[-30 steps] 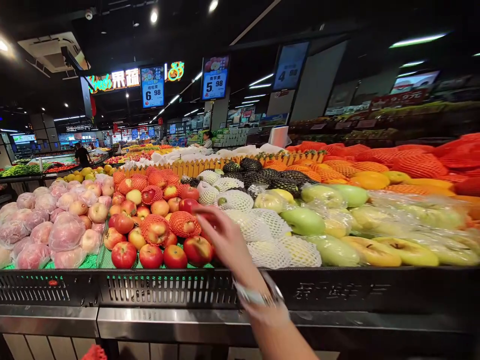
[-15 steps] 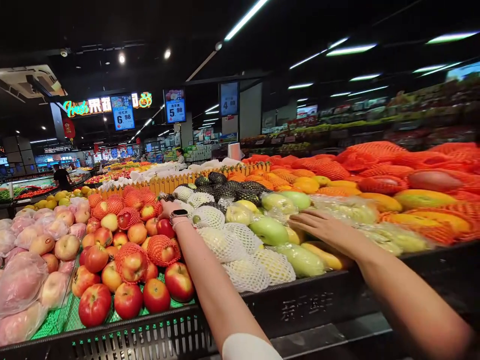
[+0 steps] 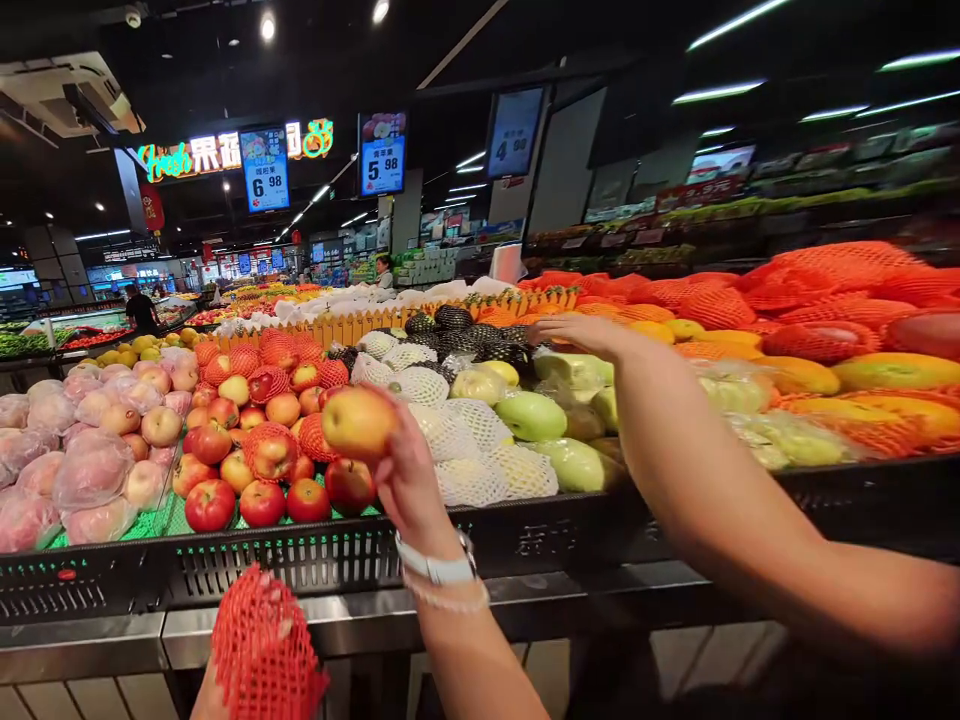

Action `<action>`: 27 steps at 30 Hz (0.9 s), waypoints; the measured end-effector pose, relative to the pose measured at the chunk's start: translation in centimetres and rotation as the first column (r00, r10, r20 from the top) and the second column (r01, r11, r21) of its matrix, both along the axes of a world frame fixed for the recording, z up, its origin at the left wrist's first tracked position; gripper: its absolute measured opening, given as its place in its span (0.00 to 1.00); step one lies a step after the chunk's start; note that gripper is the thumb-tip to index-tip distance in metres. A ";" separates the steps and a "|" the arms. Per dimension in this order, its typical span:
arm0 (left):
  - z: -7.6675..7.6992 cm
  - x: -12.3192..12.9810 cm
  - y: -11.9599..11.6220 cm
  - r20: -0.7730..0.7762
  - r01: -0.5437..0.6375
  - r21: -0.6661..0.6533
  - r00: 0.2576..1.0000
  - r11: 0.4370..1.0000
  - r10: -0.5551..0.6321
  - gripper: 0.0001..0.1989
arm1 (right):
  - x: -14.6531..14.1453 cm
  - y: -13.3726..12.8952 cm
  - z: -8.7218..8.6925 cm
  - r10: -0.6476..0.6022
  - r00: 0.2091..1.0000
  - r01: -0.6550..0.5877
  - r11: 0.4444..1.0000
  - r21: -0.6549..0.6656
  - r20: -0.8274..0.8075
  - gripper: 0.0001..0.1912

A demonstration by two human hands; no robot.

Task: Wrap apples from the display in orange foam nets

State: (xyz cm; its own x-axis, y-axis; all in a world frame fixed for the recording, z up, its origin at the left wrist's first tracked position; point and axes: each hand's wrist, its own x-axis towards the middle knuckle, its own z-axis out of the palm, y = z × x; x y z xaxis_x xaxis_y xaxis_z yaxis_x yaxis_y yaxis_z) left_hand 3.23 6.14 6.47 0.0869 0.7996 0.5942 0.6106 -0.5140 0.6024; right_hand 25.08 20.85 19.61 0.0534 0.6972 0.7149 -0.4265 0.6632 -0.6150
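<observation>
Head view: left hand (image 3: 409, 475) grips a bare yellow-red apple (image 3: 358, 421), lifted above the apple bin (image 3: 300, 560); right hand (image 3: 577, 332) stretches flat and empty over green mangoes (image 3: 532, 415). Picking is done; its red foam net (image 3: 262, 645) hangs below, off.

- My left grip (image 3: 409, 470) holds an apple (image 3: 358, 421) above the front rim of the fruit bin (image 3: 315, 560).
- The loose apples (image 3: 247, 470) lie in the bin, left of the net-wrapped fruit (image 3: 480, 455).
- Bagged fruit (image 3: 67, 470) lies left of those apples.
- My right grip (image 3: 574, 333) hovers behind the mangoes (image 3: 540, 420), over the far fruit.
- A foam net (image 3: 262, 650) sits low, before the desk (image 3: 360, 625).
</observation>
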 end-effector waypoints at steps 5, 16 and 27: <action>-0.4 1.1 1.8 -0.116 0.118 0.041 0.987 0.992 -0.113 0.35 | -1.1 -8.4 -8.9 0.350 0.926 -0.377 0.890 -0.257 -0.144 0.41; 1.1 1.8 -0.6 -0.471 0.115 0.083 0.880 0.990 -0.063 0.31 | -2.9 -10.0 -16.2 0.334 0.940 -0.284 0.875 -0.393 0.064 0.40; -3.8 0.6 -0.3 -0.403 -0.240 0.370 0.829 0.897 0.388 0.20 | -8.0 -13.1 -17.2 0.494 0.832 -0.550 0.674 -0.493 -0.253 0.47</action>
State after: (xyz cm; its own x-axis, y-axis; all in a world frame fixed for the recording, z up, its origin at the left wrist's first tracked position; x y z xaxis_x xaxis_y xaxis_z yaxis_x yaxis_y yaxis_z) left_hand 3.81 5.88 2.69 0.1802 0.6266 0.7582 0.9340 -0.3508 0.0680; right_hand 17.06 7.73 2.37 -0.3914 0.8889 0.2380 -0.6747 -0.1014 -0.7311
